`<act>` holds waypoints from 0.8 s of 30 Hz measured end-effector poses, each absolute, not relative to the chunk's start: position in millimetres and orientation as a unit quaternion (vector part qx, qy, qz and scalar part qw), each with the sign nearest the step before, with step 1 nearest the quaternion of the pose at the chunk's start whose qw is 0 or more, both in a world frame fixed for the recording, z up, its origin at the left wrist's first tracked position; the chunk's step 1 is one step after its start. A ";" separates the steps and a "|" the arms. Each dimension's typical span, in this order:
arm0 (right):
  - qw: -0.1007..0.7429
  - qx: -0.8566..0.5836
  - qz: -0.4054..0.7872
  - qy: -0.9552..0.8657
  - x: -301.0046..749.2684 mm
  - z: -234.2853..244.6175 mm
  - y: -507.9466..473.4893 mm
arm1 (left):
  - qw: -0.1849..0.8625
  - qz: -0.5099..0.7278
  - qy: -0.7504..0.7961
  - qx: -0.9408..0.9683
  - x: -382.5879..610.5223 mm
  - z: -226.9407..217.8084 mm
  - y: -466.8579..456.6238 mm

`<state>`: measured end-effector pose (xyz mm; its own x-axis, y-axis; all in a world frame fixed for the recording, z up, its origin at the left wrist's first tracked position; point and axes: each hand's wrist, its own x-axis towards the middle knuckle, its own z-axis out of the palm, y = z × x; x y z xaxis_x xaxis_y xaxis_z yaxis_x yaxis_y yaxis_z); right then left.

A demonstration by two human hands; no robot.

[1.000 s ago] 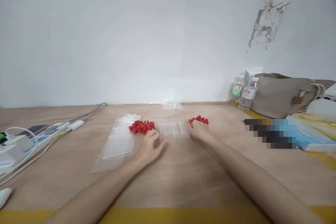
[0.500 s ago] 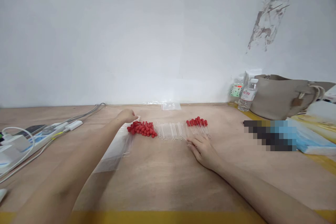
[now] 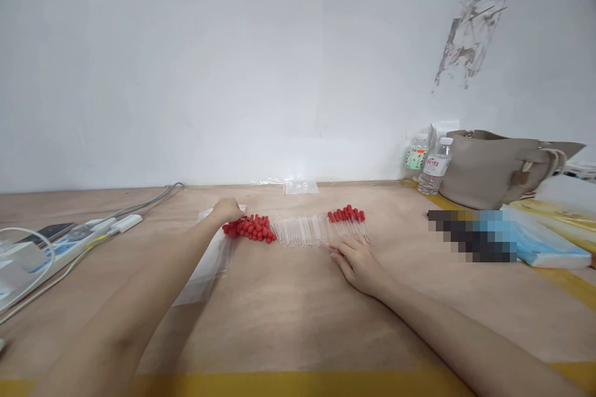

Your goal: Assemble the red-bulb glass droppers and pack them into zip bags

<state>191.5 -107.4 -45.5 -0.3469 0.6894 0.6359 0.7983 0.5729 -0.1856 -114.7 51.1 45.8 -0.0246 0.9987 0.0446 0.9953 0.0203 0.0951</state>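
My left hand [image 3: 226, 209] reaches down at the far left end of a pile of red rubber bulbs [image 3: 255, 227]. Its fingers are bent together and mostly hidden behind the hand, so what they pinch is unclear. Right of the bulbs lies a row of thin clear dropper tubes [image 3: 298, 231]. My right hand [image 3: 356, 260] rests on the table with its fingers closed on one clear dropper tube [image 3: 327, 244], which points left toward the row. Just beyond that hand, several droppers with red bulbs fitted [image 3: 348, 216] lie side by side.
A clear plastic bag [image 3: 205, 267] lies under my left forearm; a small one [image 3: 301, 187] lies by the wall. At left are a power strip [image 3: 60, 254] and cables. Two bottles [image 3: 435, 167], a grey bag [image 3: 488, 167] and a blue-white packet [image 3: 535, 242] stand or lie at right.
My left hand has come down from above the plastic bag onto the edge of the red bulbs. My right hand stays nearly in place. The view has shifted slightly.
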 end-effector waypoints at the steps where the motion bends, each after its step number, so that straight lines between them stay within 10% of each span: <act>1: 0.345 -0.454 -0.076 -0.818 191.7 -45.8 -107.2 | 0.021 0.069 0.714 0.697 -115.0 45.7 49.6; 11: 0.390 -0.444 -0.022 -0.806 190.4 -43.7 -107.4 | 0.087 0.329 0.617 0.710 -102.3 55.0 10.4; 13: 0.397 -0.445 -0.012 -0.803 189.5 -44.4 -106.7 | 0.230 0.425 0.496 0.721 -89.1 48.2 -15.3; 17: 0.409 -0.439 0.004 -0.800 187.3 -44.8 -107.1 | 0.433 0.413 0.399 0.695 -60.8 16.0 -64.8; 24: 0.388 -0.438 0.012 -0.811 178.1 -42.8 -114.2 | 0.466 0.425 0.355 0.690 -36.4 -31.0 -86.5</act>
